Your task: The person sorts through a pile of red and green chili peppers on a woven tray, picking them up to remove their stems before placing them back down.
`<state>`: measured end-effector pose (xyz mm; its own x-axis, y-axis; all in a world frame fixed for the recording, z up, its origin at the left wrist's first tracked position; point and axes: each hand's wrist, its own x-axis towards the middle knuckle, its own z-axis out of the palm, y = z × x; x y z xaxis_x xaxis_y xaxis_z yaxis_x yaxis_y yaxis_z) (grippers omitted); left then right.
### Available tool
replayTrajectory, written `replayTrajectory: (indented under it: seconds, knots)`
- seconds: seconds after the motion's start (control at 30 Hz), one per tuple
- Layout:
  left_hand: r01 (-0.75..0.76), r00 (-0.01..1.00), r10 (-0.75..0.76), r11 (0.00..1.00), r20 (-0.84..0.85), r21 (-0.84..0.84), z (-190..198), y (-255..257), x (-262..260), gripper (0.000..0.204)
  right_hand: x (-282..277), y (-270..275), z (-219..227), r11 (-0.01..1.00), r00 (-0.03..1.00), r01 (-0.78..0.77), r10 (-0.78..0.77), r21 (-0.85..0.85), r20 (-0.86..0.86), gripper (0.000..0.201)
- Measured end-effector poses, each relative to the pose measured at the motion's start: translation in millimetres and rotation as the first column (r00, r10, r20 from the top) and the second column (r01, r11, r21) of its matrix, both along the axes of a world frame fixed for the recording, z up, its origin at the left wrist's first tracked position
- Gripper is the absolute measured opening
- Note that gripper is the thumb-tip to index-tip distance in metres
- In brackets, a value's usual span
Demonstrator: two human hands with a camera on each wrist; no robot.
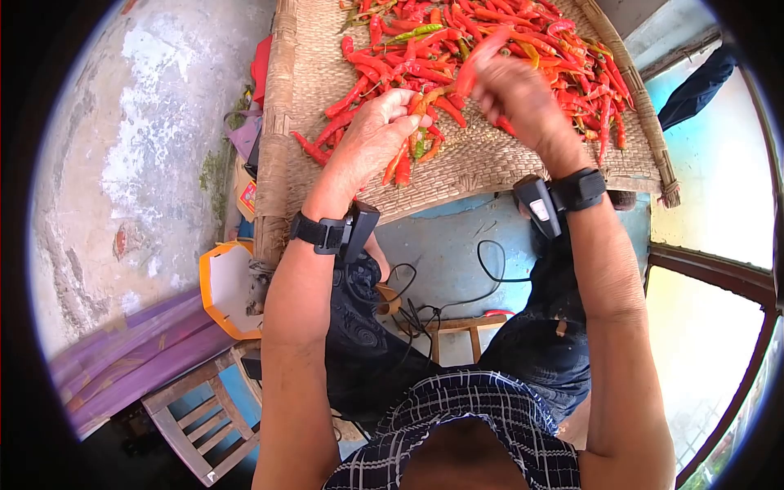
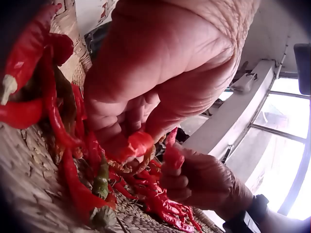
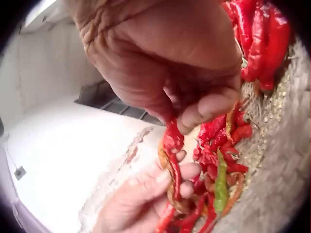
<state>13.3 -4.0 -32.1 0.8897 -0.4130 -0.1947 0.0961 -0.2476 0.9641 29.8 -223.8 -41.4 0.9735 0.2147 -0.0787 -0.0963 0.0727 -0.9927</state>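
Many red chili peppers [image 1: 408,69] lie heaped on a woven bamboo mat [image 1: 327,33]. Over the near left edge of the heap, my left hand [image 1: 377,135] grips a few chilies, among them an orange-brown one [image 1: 428,100]; a red chili [image 2: 138,144] shows at its fingertips in the left wrist view. To the right, and blurred in the head view, my right hand [image 1: 523,102] is raised over the heap. It pinches a red chili [image 3: 173,138] between thumb and fingers, overlapping the left hand's chilies in the right wrist view. A green chili [image 3: 221,187] lies close by.
The mat's thick rolled rim [image 1: 278,122] runs along the left, beside a stained wall [image 1: 147,122]. Below are loose black cables [image 1: 425,314], a wooden stool [image 1: 457,327] and an orange-edged box [image 1: 233,286]. A window [image 1: 710,327] stands on the right.
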Motion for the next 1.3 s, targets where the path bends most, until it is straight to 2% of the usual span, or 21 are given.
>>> replayTrajectory:
  seconds: [0.03,0.1,0.17,0.23,0.3,0.37,0.5,0.57,0.67,0.77,0.8,0.83,0.87,0.9,1.03,1.07,1.1,1.13,1.17,1.27,1.3]
  knots:
    - [-0.010,1.000,0.010,1.000,-0.008,-0.023,0.1,0.1,-0.1,0.031,4.8,-5.7,2.8,0.921,0.980,0.197,-0.196,0.336,-0.037,0.028]
    - [-0.036,0.998,0.035,0.999,0.051,0.012,-4.2,0.4,1.7,0.031,9.9,-19.3,10.1,0.799,0.932,0.352,-0.346,0.488,-0.107,0.027]
    - [-0.060,0.992,0.054,0.997,0.114,0.045,-5.5,0.4,3.1,0.030,3.3,-13.2,9.7,0.809,0.899,0.435,-0.417,0.395,-0.134,0.030]
    - [-0.077,0.994,0.077,0.997,0.074,-0.001,0.9,-2.0,0.9,0.027,-7.9,0.6,2.7,0.985,0.984,0.170,-0.168,0.027,-0.049,0.033]
    - [-0.054,0.996,0.054,0.999,0.070,-0.010,2.7,-3.2,1.1,0.026,-21.3,23.5,-0.8,0.984,0.996,0.048,-0.036,-0.170,0.076,0.039]
    - [-0.033,0.997,0.034,0.999,0.064,-0.022,3.9,-5.2,-1.0,0.025,-25.0,35.6,-6.7,0.982,0.997,-0.013,0.026,-0.186,0.072,0.036]
    - [-0.019,0.994,0.015,0.999,0.105,0.033,-2.4,-6.2,-3.4,0.030,-18.7,37.7,-15.7,0.967,0.985,0.010,0.034,-0.256,0.168,0.031]
    - [-0.056,0.998,0.061,0.989,0.032,-0.138,-0.2,-6.2,-3.6,0.026,-19.1,36.1,-10.7,0.992,0.997,0.002,0.008,-0.127,0.077,0.026]
    - [-0.060,0.997,0.060,0.998,0.040,0.011,6.1,-3.9,-0.2,0.025,-17.1,25.0,-6.8,0.983,0.997,-0.072,0.072,-0.170,-0.006,0.024]
    - [-0.132,0.991,0.132,0.991,-0.011,-0.030,8.4,-2.2,-2.5,0.025,-10.9,14.7,-4.4,0.977,0.997,-0.027,0.040,-0.210,0.062,0.022]
    - [-0.133,0.991,0.132,0.991,-0.011,-0.030,8.2,-1.8,-2.6,0.025,-8.0,9.5,-0.2,0.993,0.999,0.036,-0.034,-0.109,0.022,0.019]
    - [-0.148,0.989,0.146,0.986,-0.029,-0.080,7.5,-1.2,-2.5,0.025,-2.6,2.6,5.5,0.993,0.999,0.035,-0.033,-0.110,0.022,0.019]
    - [-0.163,0.986,0.158,0.978,-0.048,-0.129,6.7,-0.8,-2.3,0.024,3.8,-5.2,11.2,0.959,0.974,0.225,-0.226,0.171,-0.011,0.020]
    - [-0.163,0.986,0.159,0.978,-0.047,-0.130,5.7,-0.8,-1.9,0.024,8.6,-12.0,13.6,0.814,0.914,0.396,-0.395,0.426,-0.095,0.021]
    - [-0.179,0.980,0.190,0.973,0.065,-0.146,8.6,-4.0,-0.5,0.023,7.8,-19.8,-5.0,0.747,0.839,0.544,-0.476,0.383,-0.263,0.024]
    - [-0.183,0.978,0.194,0.974,0.075,-0.134,9.6,-4.6,-0.8,0.023,-0.3,-8.3,-11.3,0.894,0.930,0.364,-0.331,0.262,-0.160,0.025]
    - [-0.182,0.979,0.193,0.974,0.074,-0.132,8.0,-4.7,-0.4,0.023,-9.9,5.6,-11.7,0.980,0.984,0.165,-0.156,0.114,-0.082,0.025]
    - [-0.168,0.981,0.180,0.974,0.070,-0.155,5.4,-4.7,0.7,0.023,-20.8,19.8,-3.5,0.998,0.999,-0.006,0.003,-0.061,-0.047,0.025]
    - [-0.154,0.984,0.168,0.972,0.066,-0.177,3.7,-4.5,1.1,0.023,-27.3,30.8,3.9,0.956,0.985,-0.172,0.167,-0.236,-0.042,0.025]
    - [-0.199,0.971,0.226,0.945,0.078,-0.259,5.8,-13.5,-3.4,0.024,-26.0,44.1,-15.4,0.875,0.936,-0.307,0.349,-0.375,0.049,0.025]
    - [-0.199,0.971,0.226,0.945,0.077,-0.258,5.5,-12.5,-3.7,0.024,-24.8,42.8,-11.9,0.875,0.936,-0.307,0.349,-0.374,0.049,0.025]
